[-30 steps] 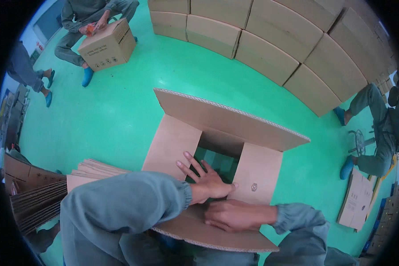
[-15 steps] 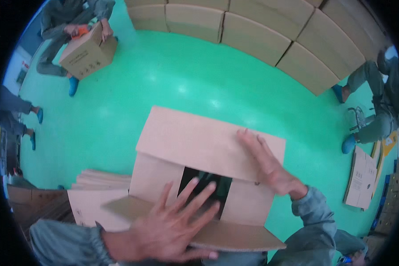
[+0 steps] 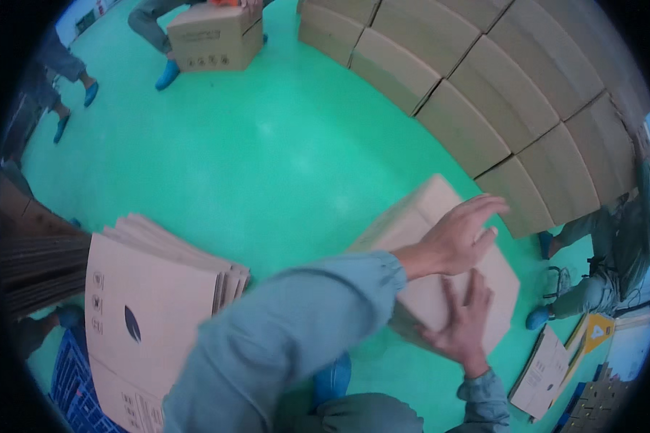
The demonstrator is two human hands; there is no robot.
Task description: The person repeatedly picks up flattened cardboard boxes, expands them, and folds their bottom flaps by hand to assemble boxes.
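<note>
Carton (image 3: 422, 296), one, of plain brown cardboard, boxy in form, set at a slant on the green floor (image 3: 217, 159), toward the floor's far right edge, with a strip of bare floor left between it and the stacked cartons (image 3: 448, 94) by which that edge is lined. Upper face pale tan and matt, crossed by a crease near its far end; lower side face darker, in shade. Corners squared; outline softened by blur, so that whether the flaps are fully folded down cannot be told with certainty.

Left hand (image 3: 455, 234): held over the carton's far part, fingers extended, thumb set apart, nothing clasped; contact cannot be confirmed. Right hand (image 3: 466, 325): laid on the near part of the carton with fingers spread, nothing clamped. Both wrists are covered by grey-green cuffs, the left forearm being stretched across toward the right.

Also recorded: flattened cartons (image 3: 152, 310), piled at the floor's near left corner, the top sheet marked with a dark leaf shape; a blue pallet (image 3: 76, 382), partly hidden beside them; a printed carton (image 3: 213, 43) at the floor's far left edge, touched by a co-worker's hand
</note>
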